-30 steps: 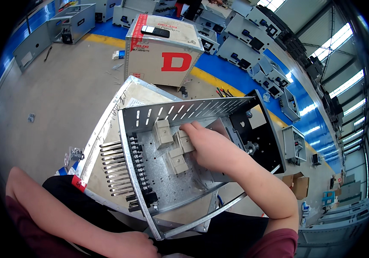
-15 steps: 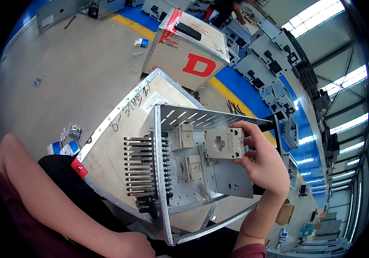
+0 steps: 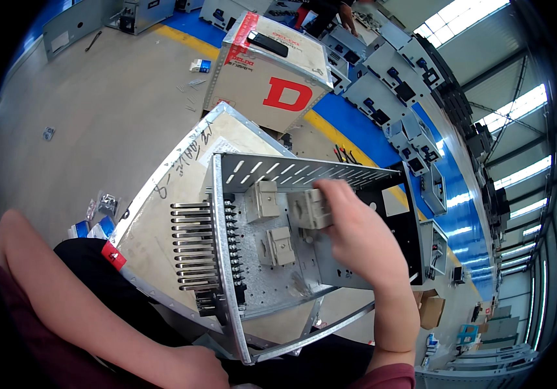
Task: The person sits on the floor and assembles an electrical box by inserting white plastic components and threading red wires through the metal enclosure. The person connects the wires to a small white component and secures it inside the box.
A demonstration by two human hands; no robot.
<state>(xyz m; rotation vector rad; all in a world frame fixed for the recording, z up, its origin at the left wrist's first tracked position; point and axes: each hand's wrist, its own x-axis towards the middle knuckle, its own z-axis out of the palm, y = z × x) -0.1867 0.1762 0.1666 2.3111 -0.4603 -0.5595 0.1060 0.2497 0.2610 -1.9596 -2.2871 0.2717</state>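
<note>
My right hand point(image 3: 363, 243) grips a beige current transformer point(image 3: 311, 209), a squarish plastic block with a shaped hole, by its right side. It is tilted over the floor of an open sheet-metal enclosure point(image 3: 226, 272). Two similar beige current transformers sit inside that enclosure, an upper one point(image 3: 263, 201) and a lower one point(image 3: 279, 246), left of the held one. A row of metal bars point(image 3: 194, 246) sticks out through the enclosure's left wall. My left hand point(image 3: 194, 368) is curled low by the enclosure's near corner; its fingertips are hidden.
Under the enclosure stands a pale crate point(image 3: 155, 201) with metal edging. Beyond it is another crate point(image 3: 262, 84) with a black phone-like slab point(image 3: 267, 44) on top. Small blue-and-white boxes point(image 3: 102, 228) lie at left. A person point(image 3: 324, 16) works among grey cabinets at the back.
My right hand has moved the current transformer left and turned it, so its holed face now points more to the left. The whole view has shifted slightly. My left hand stays low.
</note>
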